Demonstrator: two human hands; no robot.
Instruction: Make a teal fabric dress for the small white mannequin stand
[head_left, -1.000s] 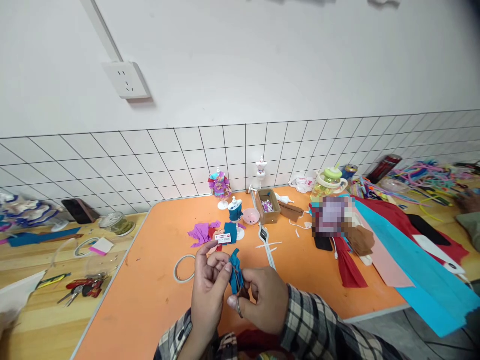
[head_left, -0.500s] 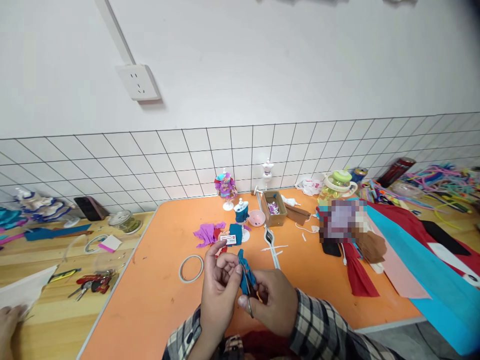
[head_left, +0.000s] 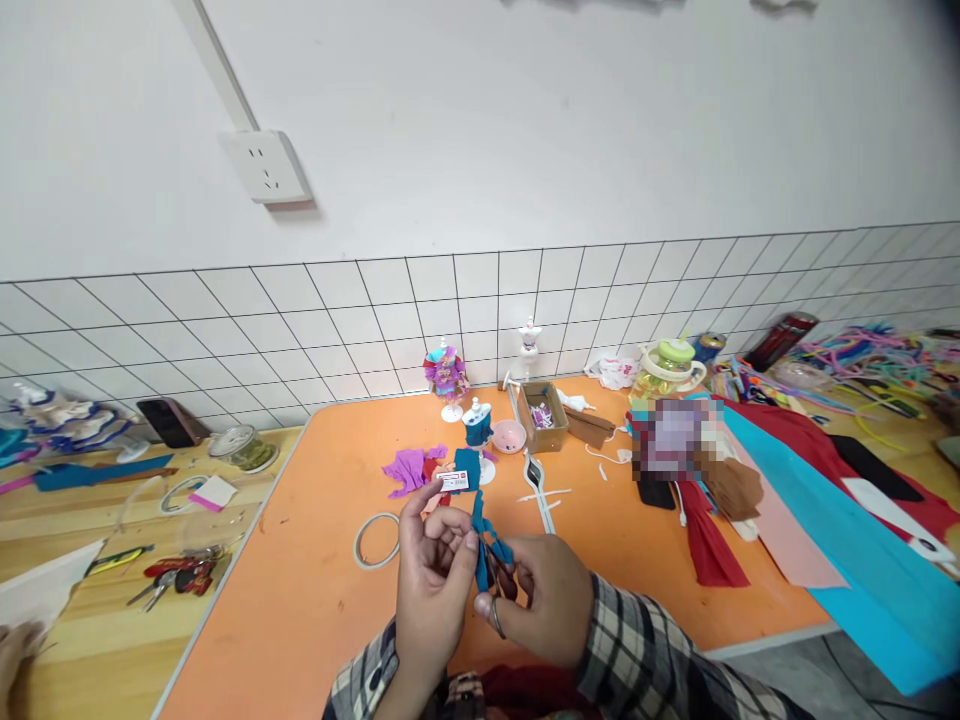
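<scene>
Left fingers (head_left: 460, 575) pinch a teal piece (head_left: 482, 574), right fingers (head_left: 513, 613) apparently scissors (head_left: 495, 619), near tape (head_left: 357, 545).

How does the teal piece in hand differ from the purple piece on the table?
The teal piece is in the left hand; the purple piece lies on the table. The scissors meet the teal piece, not the purple piece. The teal piece looks narrower than the purple piece. Both look rumpled.

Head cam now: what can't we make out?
Scissors, head view: handles partly hidden by the right hand.
Blue piece, head view: partly covered by the left hand and scissors.
White label, head view: print too small.
Pixelated patch, head view: contents masked.
Co-worker's hand, head view: cut off by left edge.
</scene>
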